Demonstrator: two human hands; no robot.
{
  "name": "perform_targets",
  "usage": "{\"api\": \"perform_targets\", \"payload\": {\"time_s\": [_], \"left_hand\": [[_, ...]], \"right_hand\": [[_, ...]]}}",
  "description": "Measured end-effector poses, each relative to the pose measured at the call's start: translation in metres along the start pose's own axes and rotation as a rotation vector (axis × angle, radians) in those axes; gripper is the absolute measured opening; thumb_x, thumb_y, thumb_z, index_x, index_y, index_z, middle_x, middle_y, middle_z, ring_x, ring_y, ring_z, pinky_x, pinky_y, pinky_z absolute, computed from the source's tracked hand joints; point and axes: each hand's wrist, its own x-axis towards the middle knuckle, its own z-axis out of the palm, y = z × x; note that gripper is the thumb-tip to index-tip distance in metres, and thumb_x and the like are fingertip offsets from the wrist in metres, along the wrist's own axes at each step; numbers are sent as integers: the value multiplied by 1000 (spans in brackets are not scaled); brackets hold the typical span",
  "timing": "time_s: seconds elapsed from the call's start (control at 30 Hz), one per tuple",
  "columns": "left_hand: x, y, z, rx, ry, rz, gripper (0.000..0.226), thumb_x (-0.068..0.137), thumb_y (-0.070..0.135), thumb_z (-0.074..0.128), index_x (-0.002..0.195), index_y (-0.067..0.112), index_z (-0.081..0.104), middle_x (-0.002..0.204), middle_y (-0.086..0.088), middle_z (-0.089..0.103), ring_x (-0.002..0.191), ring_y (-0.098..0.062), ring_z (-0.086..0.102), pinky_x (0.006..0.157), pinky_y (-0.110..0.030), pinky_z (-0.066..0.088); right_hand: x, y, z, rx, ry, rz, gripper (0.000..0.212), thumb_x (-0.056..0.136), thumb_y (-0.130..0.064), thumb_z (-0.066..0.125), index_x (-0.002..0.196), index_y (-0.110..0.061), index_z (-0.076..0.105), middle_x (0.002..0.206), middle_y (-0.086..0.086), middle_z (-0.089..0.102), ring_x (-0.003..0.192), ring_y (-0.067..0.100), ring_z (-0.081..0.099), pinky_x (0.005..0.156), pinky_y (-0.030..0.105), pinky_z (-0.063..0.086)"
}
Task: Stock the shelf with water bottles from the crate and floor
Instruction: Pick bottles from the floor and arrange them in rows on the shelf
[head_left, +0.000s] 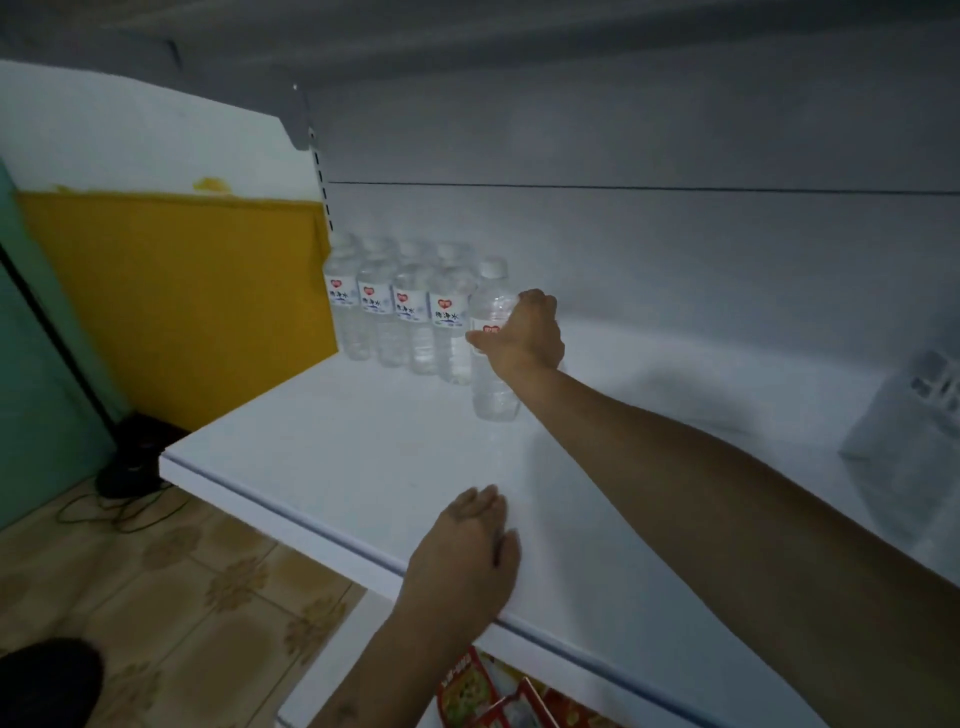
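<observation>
Head view: right hand (524, 332) reaching deep onto the white shelf (363, 457), fingers clamped round the middle of an upright water bottle (492, 364) standing on the shelf. Just left of that hand, touching the held bottle, a packed cluster of bottles (395, 312): four in the front row, at least four caps behind, exact count unclear. Left hand (467, 551) nearer the camera, resting palm-down on the shelf's front edge, fingers together, holding nothing. Below that hand, red packets (483, 691) on a lower level. Far right of the reaching arm, a pale blurred pack (914, 415).
</observation>
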Motion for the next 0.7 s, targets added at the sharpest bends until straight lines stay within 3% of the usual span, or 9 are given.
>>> {"api": "perform_targets", "payload": {"time_s": [0.37, 0.63, 0.7], "left_hand": [[2, -2, 4, -3, -8, -13, 53, 99, 39, 31, 148, 20, 31, 155, 7, 28, 144, -12, 19, 118, -27, 18], [3, -6, 8, -38, 31, 4, 46, 98, 37, 36, 138, 16, 45, 152, 5, 34, 142, -14, 25, 117, -27, 21], [3, -6, 7, -55, 33, 4, 44, 98, 34, 38, 137, 15, 47, 149, 2, 39, 140, -16, 30, 116, -26, 23]], "right_hand": [[39, -3, 36, -36, 102, 72, 86, 60, -47, 89, 124, -8, 46, 125, 9, 48, 112, 27, 58, 78, 40, 51], [43, 4, 47, -50, 117, 18, 88, 62, -48, 87, 127, -8, 44, 129, 9, 46, 116, 28, 53, 79, 43, 50], [37, 5, 44, -4, 91, 17, 93, 65, -47, 86, 135, -7, 39, 135, 11, 42, 123, 29, 48, 85, 44, 49]]}}
